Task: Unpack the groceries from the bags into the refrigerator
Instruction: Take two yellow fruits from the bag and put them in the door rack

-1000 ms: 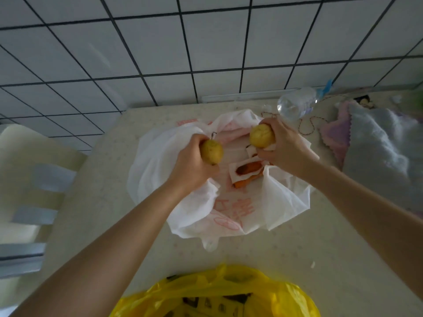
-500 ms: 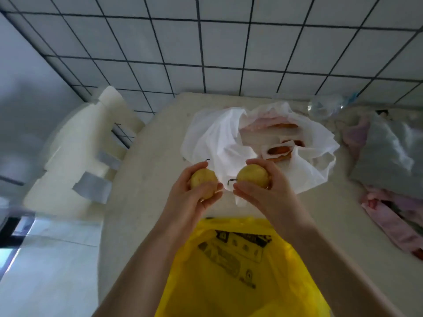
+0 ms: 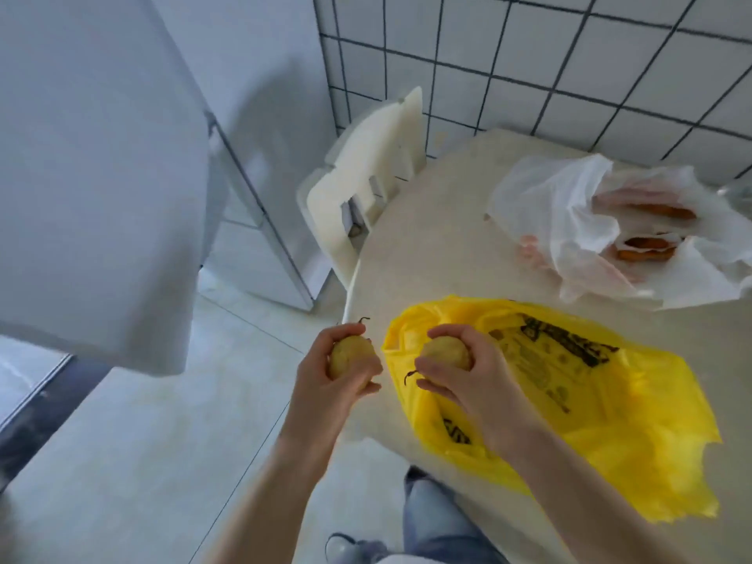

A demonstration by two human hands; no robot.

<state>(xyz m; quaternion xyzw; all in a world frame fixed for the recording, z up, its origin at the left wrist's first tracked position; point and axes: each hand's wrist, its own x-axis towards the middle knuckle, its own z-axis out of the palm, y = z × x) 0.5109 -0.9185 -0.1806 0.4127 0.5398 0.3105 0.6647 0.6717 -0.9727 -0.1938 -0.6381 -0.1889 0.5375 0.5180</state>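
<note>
**Two pears on their way to the fridge**

At the upper left of the frame stands the refrigerator (image 3: 93,164), its pale door face closed as far as can be seen. To its right a white plastic chair (image 3: 366,177) sits against the table (image 3: 427,246).

Low in the centre, the left hand (image 3: 325,384) curls its fingers round a yellow pear (image 3: 350,358), stem up, over the floor just off the table edge. Beside it the right hand (image 3: 468,376) grips a second pear (image 3: 447,352) above the yellow bag (image 3: 590,392). At the upper right lies the white bag (image 3: 549,213), with orange food packets (image 3: 647,248) left inside.

Both hands are full, so the door probably calls for moving both pears into one hand, or setting one down; keep the hold gentle, as pears bruise.

Against the frame half a second back, the view has swung left: the refrigerator has come into sight, the white bag has slid to the right edge, and the hands have drawn off toward the table's near edge.
</note>
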